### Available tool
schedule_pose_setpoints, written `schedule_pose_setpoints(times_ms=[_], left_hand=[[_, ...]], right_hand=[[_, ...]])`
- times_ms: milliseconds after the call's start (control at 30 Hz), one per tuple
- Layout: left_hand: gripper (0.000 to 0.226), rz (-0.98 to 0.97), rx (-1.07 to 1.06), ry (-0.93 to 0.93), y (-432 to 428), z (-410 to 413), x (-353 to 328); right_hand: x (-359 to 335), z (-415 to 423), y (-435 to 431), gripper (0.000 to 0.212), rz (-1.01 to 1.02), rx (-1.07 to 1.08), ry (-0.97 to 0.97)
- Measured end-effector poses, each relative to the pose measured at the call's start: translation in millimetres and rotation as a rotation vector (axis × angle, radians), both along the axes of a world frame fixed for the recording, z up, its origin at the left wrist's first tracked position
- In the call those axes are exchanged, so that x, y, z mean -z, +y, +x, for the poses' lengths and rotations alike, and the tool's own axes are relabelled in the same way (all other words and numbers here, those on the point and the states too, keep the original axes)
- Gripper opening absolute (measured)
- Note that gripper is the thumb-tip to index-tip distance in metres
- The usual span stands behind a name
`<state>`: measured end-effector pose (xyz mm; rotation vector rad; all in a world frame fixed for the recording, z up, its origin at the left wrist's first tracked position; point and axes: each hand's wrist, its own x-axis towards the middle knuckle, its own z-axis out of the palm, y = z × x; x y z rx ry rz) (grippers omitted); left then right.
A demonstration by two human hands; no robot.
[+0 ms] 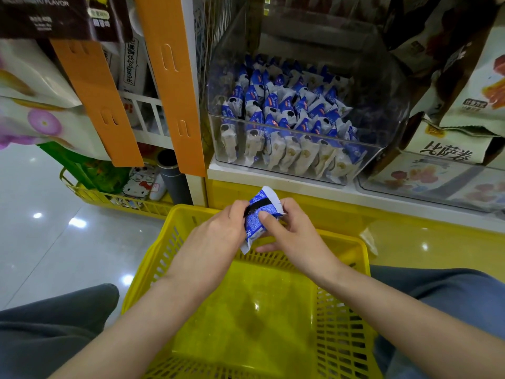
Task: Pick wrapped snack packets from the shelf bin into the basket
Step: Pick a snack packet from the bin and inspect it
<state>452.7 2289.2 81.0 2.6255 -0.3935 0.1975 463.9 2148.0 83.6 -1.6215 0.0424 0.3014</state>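
A blue and white wrapped snack packet (258, 218) is held between both hands above the far rim of the yellow plastic basket (338, 335). My left hand (218, 231) grips its left side, and my right hand (289, 228) pinches its right side with the thumb on top. Just beyond, on the white shelf, stands the clear shelf bin (388, 132), filled with several more blue and white packets (284, 110). The basket's floor looks bare.
Large snack bags (464, 105) stand right of the bin over another clear bin (426, 181). Orange hanging strips (175, 86) hang at the left. A second yellow basket (114, 198) with goods sits on the glossy floor. My knees flank the basket.
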Motion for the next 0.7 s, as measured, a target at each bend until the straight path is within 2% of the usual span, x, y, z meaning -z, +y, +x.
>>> schedule_pose_setpoints(times_ms=[233, 433, 533, 700], left_hand=[[0.029, 0.094, 0.060, -0.009, 0.3, -4.2, -8.3], [0.031, -0.068, -0.020, 0.105, 0.6, -0.7, -6.6], [0.029, -0.183, -0.005, 0.052, 1.1, -3.5, -4.7], [0.031, -0.140, 0.054, 0.000, 0.1, -8.1, 1.4]], right_hand=[[1.4, 1.2, 1.1, 0.021, 0.034, -0.011, 0.052], [5.2, 0.4, 1.5, 0.021, 0.048, -0.020, 0.044], [5.8, -0.3, 0.6, 0.021, 0.050, -0.030, 0.018], [3.5, -4.4, -4.8, 0.021, 0.004, -0.043, -0.037]])
